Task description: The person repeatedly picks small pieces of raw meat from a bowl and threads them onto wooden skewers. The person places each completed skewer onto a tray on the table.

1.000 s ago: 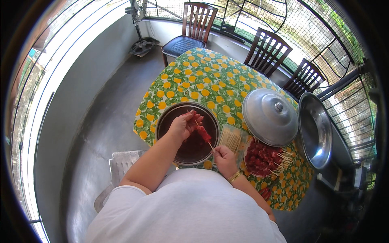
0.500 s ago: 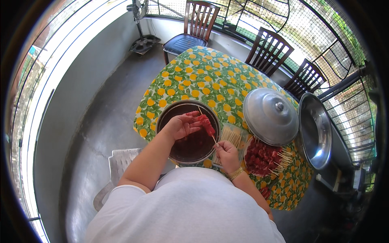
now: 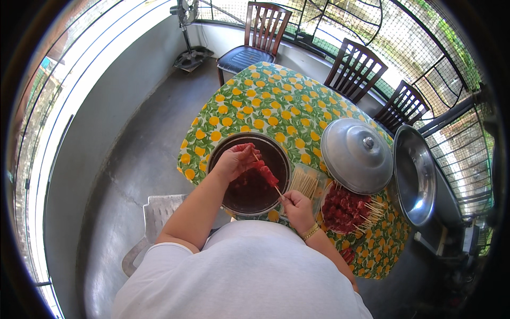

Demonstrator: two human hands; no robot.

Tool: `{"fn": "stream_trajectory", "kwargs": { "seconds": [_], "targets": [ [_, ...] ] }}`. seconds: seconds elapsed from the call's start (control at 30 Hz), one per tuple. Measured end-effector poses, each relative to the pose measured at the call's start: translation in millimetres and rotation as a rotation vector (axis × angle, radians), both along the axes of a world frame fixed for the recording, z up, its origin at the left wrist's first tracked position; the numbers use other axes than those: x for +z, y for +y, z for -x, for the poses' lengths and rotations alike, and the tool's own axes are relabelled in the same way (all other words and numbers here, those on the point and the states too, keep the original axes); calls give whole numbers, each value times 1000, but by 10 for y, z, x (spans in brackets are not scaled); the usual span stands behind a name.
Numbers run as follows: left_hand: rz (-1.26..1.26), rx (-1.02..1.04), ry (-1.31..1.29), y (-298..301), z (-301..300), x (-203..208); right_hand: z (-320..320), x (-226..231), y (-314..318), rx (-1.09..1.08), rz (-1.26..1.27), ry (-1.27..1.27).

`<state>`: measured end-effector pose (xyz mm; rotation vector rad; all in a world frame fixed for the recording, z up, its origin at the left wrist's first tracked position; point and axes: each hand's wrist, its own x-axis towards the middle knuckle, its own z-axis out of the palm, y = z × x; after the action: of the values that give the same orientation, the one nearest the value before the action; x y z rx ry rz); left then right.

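Over a round pot [image 3: 290,169] of dark red marinade, my right hand [image 3: 298,208] pinches the lower end of a bamboo skewer. Pieces of red raw meat [image 3: 269,174] are threaded along the skewer's upper part, and it slants up to the left. At its tip, my left hand [image 3: 232,164] is closed on a piece of raw meat [image 3: 245,147]; its fingers partly hide the tip. Beside my right hand lies a clear tray of bare bamboo skewers [image 3: 304,183]. Farther right, finished meat skewers [image 3: 342,208] are heaped with their sticks pointing outward.
A domed metal lid [image 3: 353,154] rests behind the heaped skewers, next to a large metal basin [image 3: 414,175] at the right. A fruit-patterned cloth [image 3: 255,103] covers the table. Wooden chairs [image 3: 265,32] stand along the far side, and a fan [image 3: 186,32] is at the back left.
My left hand's fingers have closed from a more open, palm-up pose onto the piece of meat at the skewer's tip. My right hand keeps its grip on the stick.
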<state>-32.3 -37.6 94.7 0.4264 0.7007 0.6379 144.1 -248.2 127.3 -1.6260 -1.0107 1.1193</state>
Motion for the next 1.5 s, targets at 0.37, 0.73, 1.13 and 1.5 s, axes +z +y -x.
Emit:
{"fn": "stream_trajectory", "kwargs": {
  "seconds": [0.37,0.73,1.13,1.5],
  "targets": [
    [-42,-69,148,28,-11,144,-48,81,-23,4,-125,-252],
    [-325,-173,301,38,-26,230,-62,68,-33,-31,-156,-292],
    [-17,2,80,-28,-126,147,-23,-42,-2,-29,-152,-117],
    [101,-67,54,-171,-203,226,17,-64,56,-96,-36,123]
  ]
}}
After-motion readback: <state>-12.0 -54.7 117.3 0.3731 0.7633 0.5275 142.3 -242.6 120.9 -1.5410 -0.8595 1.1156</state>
